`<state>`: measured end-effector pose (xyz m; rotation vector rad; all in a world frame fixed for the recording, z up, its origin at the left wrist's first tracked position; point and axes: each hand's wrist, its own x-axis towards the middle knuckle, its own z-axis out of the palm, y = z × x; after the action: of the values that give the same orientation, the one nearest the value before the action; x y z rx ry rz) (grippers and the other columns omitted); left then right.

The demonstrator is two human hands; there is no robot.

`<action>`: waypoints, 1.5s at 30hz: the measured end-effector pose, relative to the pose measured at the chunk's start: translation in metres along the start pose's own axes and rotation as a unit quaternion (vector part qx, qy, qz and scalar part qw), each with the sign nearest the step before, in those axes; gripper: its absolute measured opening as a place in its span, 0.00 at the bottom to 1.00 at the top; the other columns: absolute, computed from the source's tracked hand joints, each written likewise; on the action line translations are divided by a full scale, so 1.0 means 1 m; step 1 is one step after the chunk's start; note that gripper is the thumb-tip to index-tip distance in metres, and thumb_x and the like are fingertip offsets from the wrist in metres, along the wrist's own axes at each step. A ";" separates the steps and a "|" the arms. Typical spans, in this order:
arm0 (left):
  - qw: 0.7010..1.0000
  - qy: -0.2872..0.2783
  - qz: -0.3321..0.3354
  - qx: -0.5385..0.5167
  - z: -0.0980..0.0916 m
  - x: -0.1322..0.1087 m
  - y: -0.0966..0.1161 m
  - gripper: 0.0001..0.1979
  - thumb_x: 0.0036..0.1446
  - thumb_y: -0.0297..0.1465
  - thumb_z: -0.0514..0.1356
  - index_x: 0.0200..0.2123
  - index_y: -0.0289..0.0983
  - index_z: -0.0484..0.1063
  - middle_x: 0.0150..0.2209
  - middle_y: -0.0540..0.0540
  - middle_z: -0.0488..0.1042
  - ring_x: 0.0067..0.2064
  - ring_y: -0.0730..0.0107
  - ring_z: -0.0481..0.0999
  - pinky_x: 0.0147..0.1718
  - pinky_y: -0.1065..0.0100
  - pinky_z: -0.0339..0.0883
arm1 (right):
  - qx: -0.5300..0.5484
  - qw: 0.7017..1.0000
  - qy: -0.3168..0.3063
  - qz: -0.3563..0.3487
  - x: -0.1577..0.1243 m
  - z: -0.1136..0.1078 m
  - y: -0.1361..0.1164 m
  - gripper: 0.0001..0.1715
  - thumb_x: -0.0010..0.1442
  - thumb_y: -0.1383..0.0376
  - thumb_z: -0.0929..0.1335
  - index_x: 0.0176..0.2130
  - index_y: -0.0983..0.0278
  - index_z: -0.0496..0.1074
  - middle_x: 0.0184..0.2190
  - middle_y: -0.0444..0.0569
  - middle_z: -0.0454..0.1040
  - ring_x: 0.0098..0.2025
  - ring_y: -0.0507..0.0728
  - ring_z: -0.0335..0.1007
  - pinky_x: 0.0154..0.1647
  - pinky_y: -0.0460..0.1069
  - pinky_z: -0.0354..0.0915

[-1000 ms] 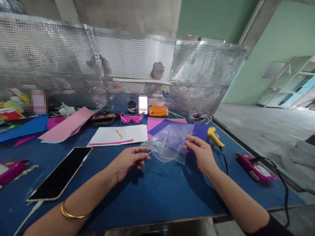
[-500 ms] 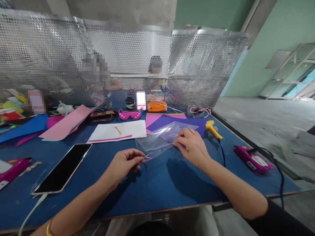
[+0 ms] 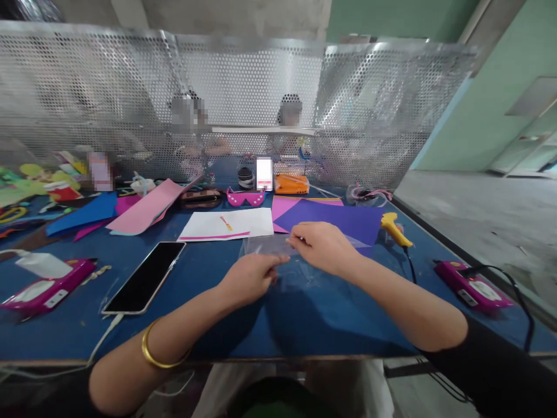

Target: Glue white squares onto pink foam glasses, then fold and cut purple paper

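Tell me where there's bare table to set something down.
Bare tabletop lies between the clear plastic and the near edge, and between the left hand and the black phone. Back left is crowded with coloured sheets.

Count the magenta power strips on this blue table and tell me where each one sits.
2. The left strip lies left of the phone; the right strip lies near the table's right edge, past the yellow tool. Others may be hidden.

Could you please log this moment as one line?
left hand: at clear plastic; right hand: at same plastic; dark-screened phone: on table, cable attached
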<state>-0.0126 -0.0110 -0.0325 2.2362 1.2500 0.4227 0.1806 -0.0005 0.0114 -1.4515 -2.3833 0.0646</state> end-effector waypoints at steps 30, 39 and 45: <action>0.996 0.031 -0.072 -0.038 0.017 0.035 -0.012 0.17 0.59 0.29 0.53 0.45 0.37 0.80 0.34 0.42 0.81 0.31 0.64 0.78 0.33 0.65 0.70 | -0.268 0.959 0.089 -0.020 0.121 -0.010 0.049 0.15 0.66 0.70 0.60 0.47 0.67 0.73 0.42 0.58 0.76 0.38 0.60 0.75 0.32 0.49 0.58; 0.970 0.110 -0.039 0.213 0.004 0.040 -0.005 0.21 0.65 0.27 0.50 0.58 0.40 0.71 0.42 0.36 0.80 0.47 0.48 0.79 0.44 0.56 0.67 | -0.257 0.963 0.072 -0.030 0.109 -0.011 0.045 0.18 0.70 0.63 0.58 0.49 0.65 0.73 0.43 0.56 0.77 0.40 0.59 0.75 0.32 0.48 0.57; 0.946 0.108 -0.040 0.302 0.001 0.038 -0.005 0.18 0.64 0.30 0.53 0.54 0.34 0.74 0.37 0.34 0.81 0.42 0.43 0.81 0.38 0.54 0.70 | -0.248 0.965 0.081 -0.036 0.098 -0.008 0.044 0.19 0.71 0.62 0.58 0.47 0.65 0.73 0.45 0.56 0.77 0.38 0.58 0.74 0.31 0.49 0.57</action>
<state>0.0046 0.0235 -0.0354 2.6783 1.7680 0.2814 0.1797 0.1041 0.0358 -1.4945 -2.4143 -0.6876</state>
